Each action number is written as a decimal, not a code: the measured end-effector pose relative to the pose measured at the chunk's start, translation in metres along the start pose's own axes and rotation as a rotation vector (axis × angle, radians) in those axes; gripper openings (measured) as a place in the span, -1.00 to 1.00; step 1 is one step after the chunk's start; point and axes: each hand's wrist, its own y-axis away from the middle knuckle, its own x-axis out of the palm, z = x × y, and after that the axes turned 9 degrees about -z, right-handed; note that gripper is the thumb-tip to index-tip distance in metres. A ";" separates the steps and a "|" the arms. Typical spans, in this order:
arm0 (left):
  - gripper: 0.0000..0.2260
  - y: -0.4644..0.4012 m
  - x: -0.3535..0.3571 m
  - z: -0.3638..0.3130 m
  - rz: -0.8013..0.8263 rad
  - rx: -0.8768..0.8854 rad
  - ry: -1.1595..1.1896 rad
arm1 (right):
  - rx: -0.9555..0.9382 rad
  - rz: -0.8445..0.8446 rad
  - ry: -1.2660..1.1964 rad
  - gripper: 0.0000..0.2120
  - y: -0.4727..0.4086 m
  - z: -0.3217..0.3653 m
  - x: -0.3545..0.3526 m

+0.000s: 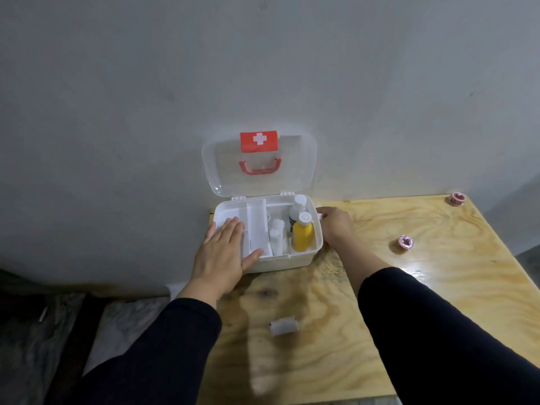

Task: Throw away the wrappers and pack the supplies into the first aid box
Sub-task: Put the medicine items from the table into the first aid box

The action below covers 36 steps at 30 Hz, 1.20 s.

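The white first aid box (295,258) stands open at the table's far left edge, its clear lid (304,159) leaning on the wall. Inside stand a yellow bottle (302,235), a white bottle (296,210) and a white gauze roll (276,236), next to a white divider tray (257,226). My left hand (225,249) lies flat, fingers spread, on the tray's left part. My right hand (336,225) grips the box's right end at its side latch. Another white roll (283,325) lies on the table in front. Two pink tape rolls (406,242) (456,198) lie to the right.
The plywood table (409,287) butts against a grey wall. Its left edge runs just past the box, and dark fabric and a grey surface (58,331) lie below it on the left. The far right corner holds one tape roll.
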 end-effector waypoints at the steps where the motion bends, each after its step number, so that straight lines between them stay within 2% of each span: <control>1: 0.11 0.000 0.000 0.000 0.007 0.004 -0.004 | 0.009 -0.007 -0.018 -0.65 0.001 -0.001 0.000; 4: -0.01 -0.001 -0.002 -0.001 0.034 0.016 -0.029 | 0.014 -0.050 -0.032 -0.73 0.008 -0.008 -0.004; 7: -0.22 -0.002 -0.010 -0.001 0.098 0.009 -0.045 | -0.016 -0.076 0.006 -0.72 0.021 -0.022 -0.014; 9: -0.26 -0.002 -0.018 -0.003 0.114 0.007 -0.048 | -0.021 -0.082 0.019 -0.72 0.033 -0.033 -0.021; 17: -0.40 0.054 -0.042 -0.032 0.019 -0.017 0.033 | -0.055 0.102 0.136 -0.67 0.115 -0.060 -0.043; 21: -0.44 0.106 -0.043 -0.051 0.019 -0.062 0.083 | -0.234 0.167 0.229 -0.68 0.156 -0.061 -0.040; 25: -0.46 0.154 -0.031 -0.062 0.124 -0.122 0.105 | -0.466 0.233 0.336 -0.71 0.175 -0.050 -0.017; 30: -0.48 0.188 -0.017 -0.067 0.199 -0.173 0.129 | -0.744 0.241 0.626 -0.65 0.186 -0.033 0.015; 33: -0.48 0.194 -0.015 -0.065 0.213 -0.196 0.148 | -0.748 0.186 0.733 -0.65 0.193 -0.032 0.028; 36: -0.49 0.196 -0.018 -0.061 0.214 -0.210 0.157 | -0.704 0.161 0.693 -0.67 0.194 -0.036 0.035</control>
